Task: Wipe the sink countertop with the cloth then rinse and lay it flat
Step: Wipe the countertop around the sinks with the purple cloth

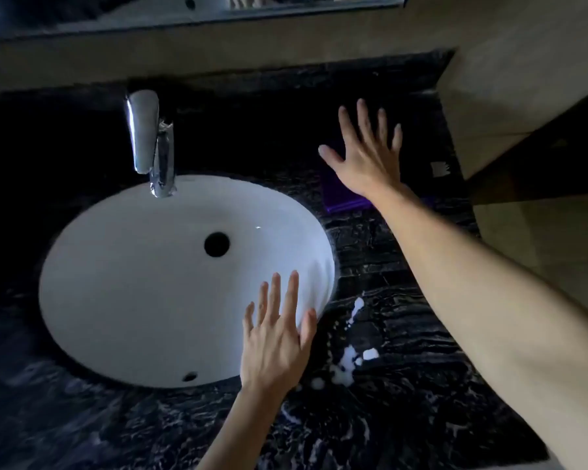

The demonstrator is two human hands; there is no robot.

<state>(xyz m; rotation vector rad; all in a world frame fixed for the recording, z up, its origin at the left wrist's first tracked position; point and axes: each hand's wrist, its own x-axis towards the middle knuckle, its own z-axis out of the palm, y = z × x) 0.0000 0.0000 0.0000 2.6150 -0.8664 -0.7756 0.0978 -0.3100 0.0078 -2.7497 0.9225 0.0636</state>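
Note:
A purple cloth (345,200) lies on the black marble countertop (404,327) to the right of the white oval sink (116,283). My right hand (367,157) hovers over the cloth with fingers spread, hiding most of it. My left hand (275,340) is open with fingers apart over the sink's near right rim. White splashes (350,361) lie on the countertop just right of my left hand.
A chrome tap (150,140) stands behind the sink, its spout over the basin. A beige wall and cabinet (523,96) close off the right side. A mirror edge (218,8) runs along the top.

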